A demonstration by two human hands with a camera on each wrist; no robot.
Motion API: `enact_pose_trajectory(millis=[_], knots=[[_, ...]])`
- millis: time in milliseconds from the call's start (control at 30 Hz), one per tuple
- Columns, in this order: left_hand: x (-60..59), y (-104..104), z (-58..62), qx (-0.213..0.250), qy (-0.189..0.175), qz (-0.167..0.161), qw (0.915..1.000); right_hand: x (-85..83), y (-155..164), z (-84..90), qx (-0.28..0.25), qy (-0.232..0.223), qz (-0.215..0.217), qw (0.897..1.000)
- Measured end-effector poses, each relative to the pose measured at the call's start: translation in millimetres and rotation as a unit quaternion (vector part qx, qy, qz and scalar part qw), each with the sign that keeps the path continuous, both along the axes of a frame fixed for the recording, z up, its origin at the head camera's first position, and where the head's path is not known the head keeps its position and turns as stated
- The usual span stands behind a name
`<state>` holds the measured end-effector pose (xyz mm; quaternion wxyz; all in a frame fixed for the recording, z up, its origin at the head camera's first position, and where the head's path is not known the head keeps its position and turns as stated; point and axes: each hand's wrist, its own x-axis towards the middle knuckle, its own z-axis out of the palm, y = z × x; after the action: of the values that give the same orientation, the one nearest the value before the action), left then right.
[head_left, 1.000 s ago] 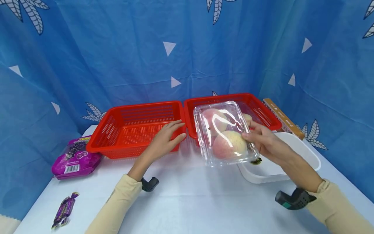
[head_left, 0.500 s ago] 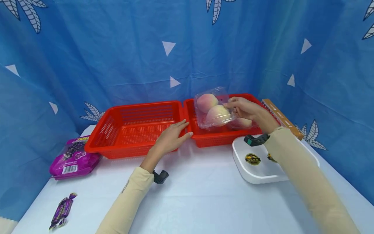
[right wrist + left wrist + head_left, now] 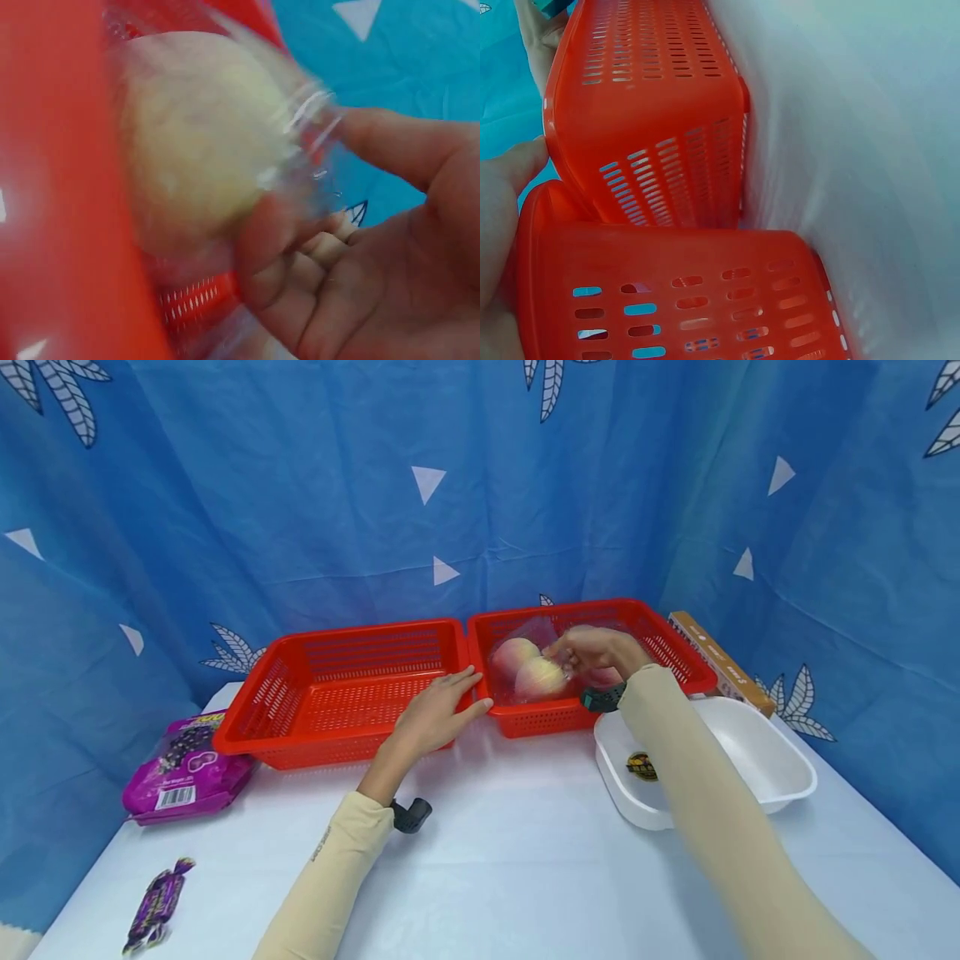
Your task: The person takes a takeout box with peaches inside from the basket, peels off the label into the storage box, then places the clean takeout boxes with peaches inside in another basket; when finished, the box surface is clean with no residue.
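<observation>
**Peach box held inside right basket, left hand on left basket**

Right hand [image 3: 592, 650] grips the clear plastic box of peaches [image 3: 528, 664], fingers and thumb curled round its edge; right wrist view shows the fingers [image 3: 277, 247] wrapped on the clear plastic with a pale peach [image 3: 202, 135] inside. The box sits within the right red basket [image 3: 660, 639], at its left half; cannot tell if it touches the basket floor. Left hand [image 3: 435, 714] lies flat with fingers straight and spread on the front right corner of the left red basket [image 3: 337, 681], fingertips at the rim where the two baskets meet. The baskets stand side by side, touching, on a white table [image 3: 510, 868]. A white tub [image 3: 757, 752] sits just in front of the right basket, with a brown carton [image 3: 716, 660] behind it. A purple packet [image 3: 187, 768] lies left of the left basket, and a small purple candy [image 3: 153, 906] near the table's front left edge. Blue curtain [image 3: 300, 485] behind.
</observation>
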<state>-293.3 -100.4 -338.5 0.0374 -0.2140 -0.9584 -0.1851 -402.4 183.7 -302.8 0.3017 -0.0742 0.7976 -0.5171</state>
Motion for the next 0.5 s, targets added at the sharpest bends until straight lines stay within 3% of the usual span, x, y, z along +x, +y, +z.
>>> enact_pose_trajectory(millis=[133,267,500], knots=[[-0.6,0,0.8,-0.004,0.004,-0.001,1.0,0.6,3,4.7,0.057,-0.013,0.009,0.998],[-1.7,0,0.7,-0.006,0.008,-0.004,0.9999,5.9,3,9.5,0.121,0.002,0.001,0.993],[-2.0,0,-0.8,-0.009,0.011,-0.005,0.9999,21.0,-7,11.7,0.219,0.057,-0.061,0.972]])
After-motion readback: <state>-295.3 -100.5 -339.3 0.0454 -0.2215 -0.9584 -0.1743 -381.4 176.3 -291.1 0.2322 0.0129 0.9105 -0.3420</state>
